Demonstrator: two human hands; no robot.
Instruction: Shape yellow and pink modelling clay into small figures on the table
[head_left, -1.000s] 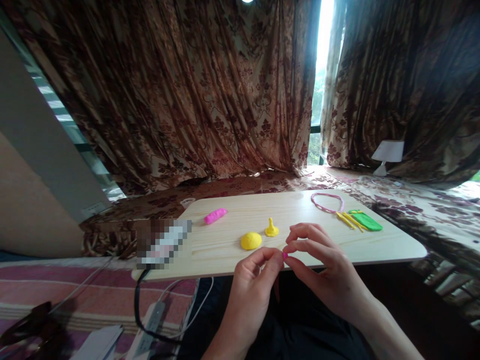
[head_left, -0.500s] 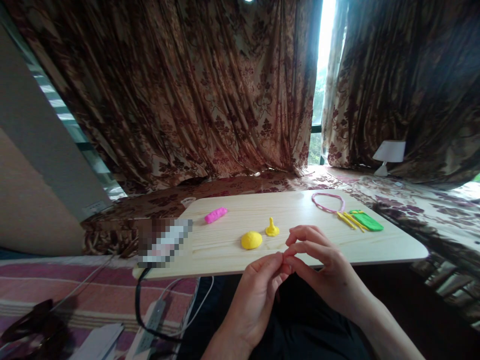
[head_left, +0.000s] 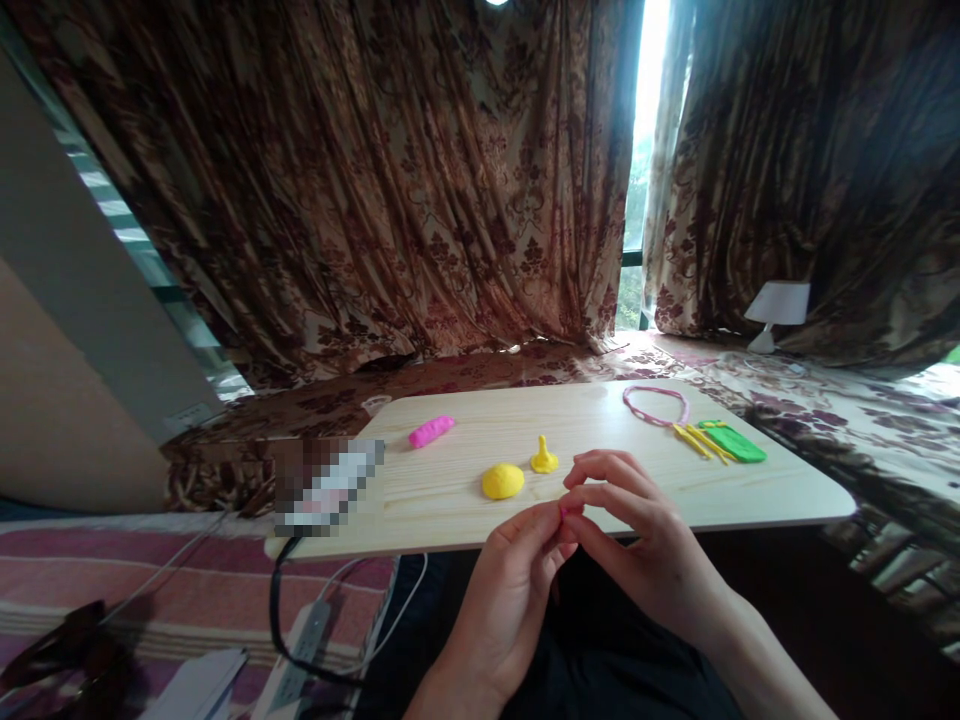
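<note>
A tiny bit of pink clay (head_left: 565, 513) shows between my fingertips, mostly hidden by them. My left hand (head_left: 521, 570) pinches it from the left. From the right, thumb and index finger of my right hand (head_left: 637, 530) close on the same bit, the other fingers curved above. Just beyond the hands, a rounded yellow clay lump (head_left: 502, 481) rests on the table. Beside it stands a yellow clay piece (head_left: 544, 456) with a wide base and a thin upright stem. Farther left lies a pink clay roll (head_left: 431, 432).
The pale wooden table (head_left: 465, 520) has a pink ring-shaped strand (head_left: 625, 400), yellow sticks (head_left: 701, 442) and a flat green piece (head_left: 739, 445) at its right. A blurred-out device (head_left: 334, 490) with a black cable (head_left: 276, 610) sits at the left edge. A white lamp (head_left: 778, 303) stands behind.
My right fingers have shifted slightly left over the left fingertips. The pink bit between them now shows. Things on the table have stayed put.
</note>
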